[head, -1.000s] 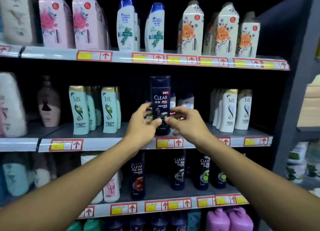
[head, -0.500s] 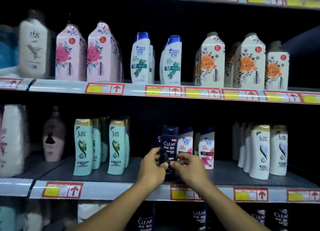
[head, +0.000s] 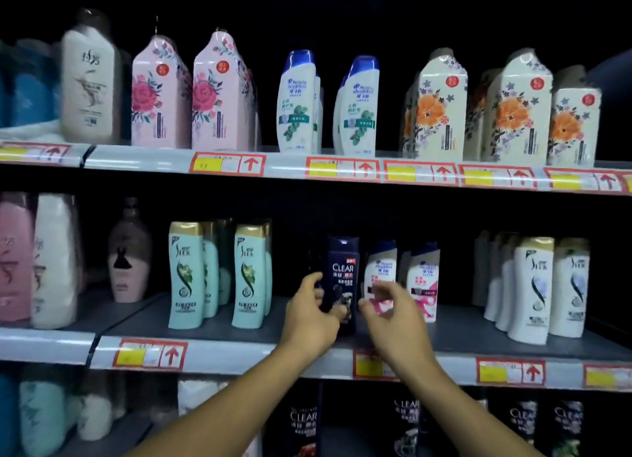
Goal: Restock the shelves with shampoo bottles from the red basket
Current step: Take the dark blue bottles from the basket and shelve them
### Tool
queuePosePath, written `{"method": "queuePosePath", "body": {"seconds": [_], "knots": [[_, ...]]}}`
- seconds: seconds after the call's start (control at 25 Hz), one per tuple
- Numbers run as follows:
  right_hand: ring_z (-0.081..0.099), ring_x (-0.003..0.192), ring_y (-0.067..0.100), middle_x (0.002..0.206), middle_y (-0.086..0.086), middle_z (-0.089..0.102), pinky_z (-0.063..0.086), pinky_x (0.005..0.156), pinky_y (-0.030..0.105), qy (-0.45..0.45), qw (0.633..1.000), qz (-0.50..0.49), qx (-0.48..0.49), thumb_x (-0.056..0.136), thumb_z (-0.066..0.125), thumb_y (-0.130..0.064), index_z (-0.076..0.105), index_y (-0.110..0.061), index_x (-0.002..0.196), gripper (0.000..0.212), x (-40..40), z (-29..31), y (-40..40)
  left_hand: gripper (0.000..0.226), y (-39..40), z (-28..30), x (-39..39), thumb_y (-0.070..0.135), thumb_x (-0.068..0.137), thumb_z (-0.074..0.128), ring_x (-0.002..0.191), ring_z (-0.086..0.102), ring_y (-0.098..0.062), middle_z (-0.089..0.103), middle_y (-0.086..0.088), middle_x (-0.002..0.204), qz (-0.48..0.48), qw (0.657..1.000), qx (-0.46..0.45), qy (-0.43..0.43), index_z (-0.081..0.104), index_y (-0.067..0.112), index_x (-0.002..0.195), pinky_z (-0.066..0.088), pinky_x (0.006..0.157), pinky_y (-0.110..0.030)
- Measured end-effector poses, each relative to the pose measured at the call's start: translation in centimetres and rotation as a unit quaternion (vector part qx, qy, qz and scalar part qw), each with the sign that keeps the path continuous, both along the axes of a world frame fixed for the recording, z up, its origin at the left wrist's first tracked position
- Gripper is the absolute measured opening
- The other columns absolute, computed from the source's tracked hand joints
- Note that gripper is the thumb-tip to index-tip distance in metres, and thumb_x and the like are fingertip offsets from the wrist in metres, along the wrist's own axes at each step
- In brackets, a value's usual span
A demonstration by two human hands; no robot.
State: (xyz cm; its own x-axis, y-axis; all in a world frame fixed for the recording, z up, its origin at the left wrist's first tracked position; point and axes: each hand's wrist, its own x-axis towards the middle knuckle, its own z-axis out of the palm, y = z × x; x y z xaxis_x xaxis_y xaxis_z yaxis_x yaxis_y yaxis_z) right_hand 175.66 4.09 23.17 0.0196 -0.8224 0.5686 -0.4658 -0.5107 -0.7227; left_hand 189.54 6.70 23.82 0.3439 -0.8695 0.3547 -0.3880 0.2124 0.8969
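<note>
A dark navy CLEAR shampoo bottle [head: 343, 268] stands upright on the grey middle shelf [head: 461, 333], a little back from its front edge. My left hand [head: 307, 319] grips the bottle's lower left side, thumb across the front label and fingers behind it. Just to the bottle's right, my right hand [head: 393, 316] is blurred, its fingers loosely curled, a small gap away and holding nothing. The red basket is out of view.
White and pink bottles [head: 422, 278] stand right of and slightly behind the CLEAR bottle; teal bottles [head: 186, 275] to its left, white bottles [head: 533, 285] far right. The upper shelf [head: 154, 162] is full. More CLEAR bottles [head: 302, 422] sit on the shelf below.
The view has tilted upward and closer to the shelf. The CLEAR bottle now stands deeper on the middle shelf, and my right hand has come off it.
</note>
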Motion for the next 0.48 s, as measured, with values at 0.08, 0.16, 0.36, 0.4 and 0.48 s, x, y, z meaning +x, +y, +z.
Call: {"method": "queuePosePath", "body": {"seconds": [0.08,0.16,0.36,0.4,0.48], "knots": [[0.063,0.105,0.014,0.116,-0.002,0.067,0.052,0.092,0.031,-0.006,0.999,0.015,-0.03,0.094,0.069,-0.029,0.065,-0.019,0.122,0.03,-1.1,0.3,2.3,0.067,2.4,0.4,-0.2,0.015,0.084,0.078,0.114,0.06,-0.018,0.06,-0.006,0.129,-0.004,0.999,-0.031,0.011,0.046,0.022,0.142,0.05,0.102,-0.033],[0.064,0.09,0.012,0.107,-0.003,0.067,0.052,0.08,0.029,0.01,0.999,0.043,-0.007,0.094,0.069,-0.03,0.065,-0.022,0.116,0.023,-2.4,-1.2,5.3,0.059,5.7,-0.9,-0.8,0.014,0.085,0.077,0.11,0.064,-0.017,0.063,-0.004,0.124,-0.017,0.999,-0.038,0.022,0.051,0.021,0.137,0.052,0.099,-0.031],[0.066,0.068,0.02,0.1,-0.004,0.069,0.053,0.068,0.031,0.074,0.991,0.077,0.081,0.093,0.07,-0.03,0.067,-0.021,0.11,0.02,-5.3,-12.0,11.5,0.047,12.9,-10.5,-2.0,0.013,0.087,0.075,0.104,0.068,-0.015,0.068,-0.004,0.115,-0.051,0.997,0.016,0.059,0.055,0.018,0.13,0.055,0.09,-0.025],[0.065,0.069,0.02,0.101,-0.003,0.07,0.052,0.07,0.03,0.094,0.987,0.081,0.104,0.093,0.071,-0.029,0.067,-0.019,0.11,0.02,-5.8,-14.5,12.4,0.047,14.0,-12.7,-2.0,0.011,0.087,0.074,0.101,0.068,-0.017,0.068,-0.005,0.113,-0.052,0.996,0.035,0.062,0.055,0.015,0.13,0.055,0.086,-0.021],[0.063,0.075,0.017,0.101,-0.002,0.07,0.048,0.074,0.026,0.143,0.972,0.086,0.164,0.092,0.073,-0.025,0.068,-0.017,0.108,0.019,-7.3,-21.1,14.4,0.045,16.1,-18.8,-2.0,0.007,0.088,0.073,0.09,0.066,-0.016,0.068,-0.006,0.106,-0.052,0.991,0.101,0.064,0.056,0.009,0.13,0.051,0.074,-0.01]]}}
